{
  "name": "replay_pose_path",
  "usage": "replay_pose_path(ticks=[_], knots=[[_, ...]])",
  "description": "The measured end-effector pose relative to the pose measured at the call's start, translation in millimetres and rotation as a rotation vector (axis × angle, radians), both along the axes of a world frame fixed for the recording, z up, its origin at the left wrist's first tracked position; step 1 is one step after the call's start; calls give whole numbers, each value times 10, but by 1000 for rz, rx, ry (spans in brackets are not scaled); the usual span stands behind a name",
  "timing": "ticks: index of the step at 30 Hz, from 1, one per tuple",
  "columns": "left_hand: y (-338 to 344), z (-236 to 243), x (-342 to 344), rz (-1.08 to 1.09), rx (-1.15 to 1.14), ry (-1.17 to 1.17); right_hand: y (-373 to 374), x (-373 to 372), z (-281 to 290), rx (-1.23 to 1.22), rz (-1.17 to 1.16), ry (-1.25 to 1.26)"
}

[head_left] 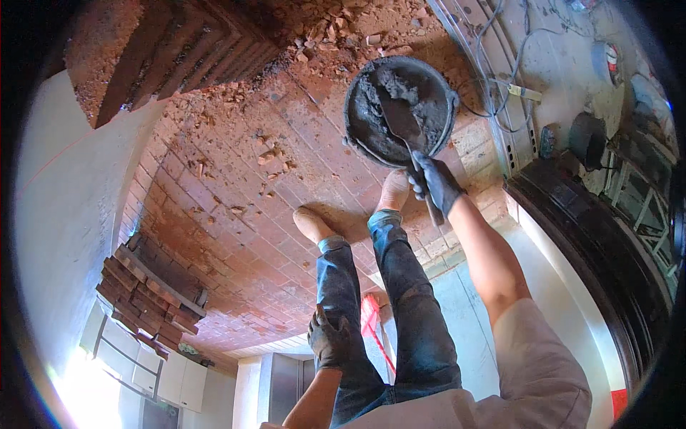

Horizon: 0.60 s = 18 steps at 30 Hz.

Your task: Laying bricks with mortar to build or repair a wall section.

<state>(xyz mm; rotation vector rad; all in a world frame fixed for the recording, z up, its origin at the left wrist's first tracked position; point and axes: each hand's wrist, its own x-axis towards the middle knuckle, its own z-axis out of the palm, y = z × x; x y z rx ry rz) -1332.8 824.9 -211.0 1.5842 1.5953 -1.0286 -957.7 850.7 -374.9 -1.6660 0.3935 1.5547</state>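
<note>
My right hand [437, 184], in a dark glove with grey fingers, is closed round the handle of a trowel [404, 123]. The trowel's blade reaches into a round black bucket [347, 114] and lies against the wet grey mortar [373, 91] inside. Mortar clings to the bucket's inner walls, thicker at the far and left sides. My left hand [329, 340], gloved too, rests on my left thigh with its fingers loosely extended; I see nothing in it.
Brick stacks stand at the far left [164, 53] and near left [153, 293]. Rubble [336, 36] and crumbs litter the brick floor [250, 179]. A metal track [493, 93] with a loose cable [482, 61] runs along the right. Something pinkish-red [370, 314] shows between my legs.
</note>
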Motion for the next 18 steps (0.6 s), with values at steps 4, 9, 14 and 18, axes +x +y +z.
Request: replay_pose_path(ticks=[4,9,14,18], knots=[[-1,-7,22,-18,-12,18,-163,148,62,-280,227,75],[-36,-20,10,-11,-20,21,-235,273,282,-268,151,-16],[-17,14,20,-4,-6,25,-3,168,-265,-101,59,117],[-9,20,56,8,1,-19,-945,337,5,-399,412,-112]])
